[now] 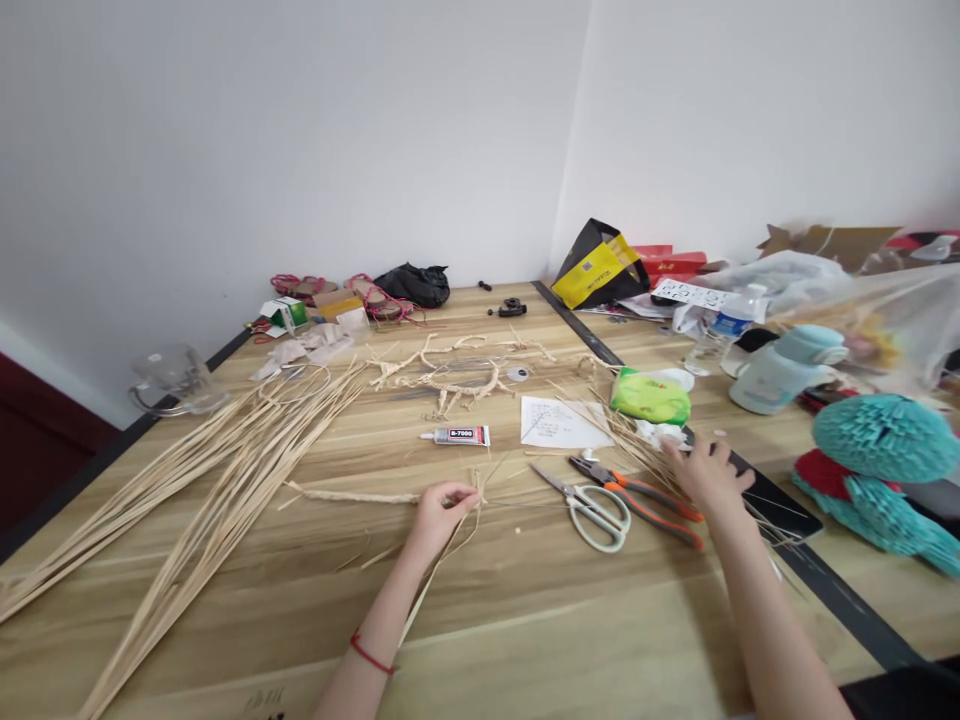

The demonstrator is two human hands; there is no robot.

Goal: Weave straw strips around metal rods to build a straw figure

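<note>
My left hand (pixel 442 512) pinches the end of a woven straw piece (pixel 352 496), with loose strands and thin wire sticking out past the fingertips. A long straw strip (pixel 420 605) trails from there toward the table's front edge. On the right, my right hand (pixel 709 472) is open, fingers spread, over a bunch of loose straw strands (pixel 637 440) beside a crumpled white tissue (pixel 661 434). Between the hands lie scissors (pixel 596 510) with pale green handles and pliers (pixel 645 500) with orange and grey handles. A B-7000 glue tube (pixel 459 436) rests farther back.
Long straw bundles (pixel 247 470) cover the left side, near a glass mug (pixel 176 378). Behind the glue is a woven straw figure (pixel 457 385). A handwritten note (pixel 564 422), tissue pack (pixel 651 396), phone (pixel 776 500), light-blue bottle (pixel 784 370) and turquoise paper figure (pixel 881 440) stand rightward.
</note>
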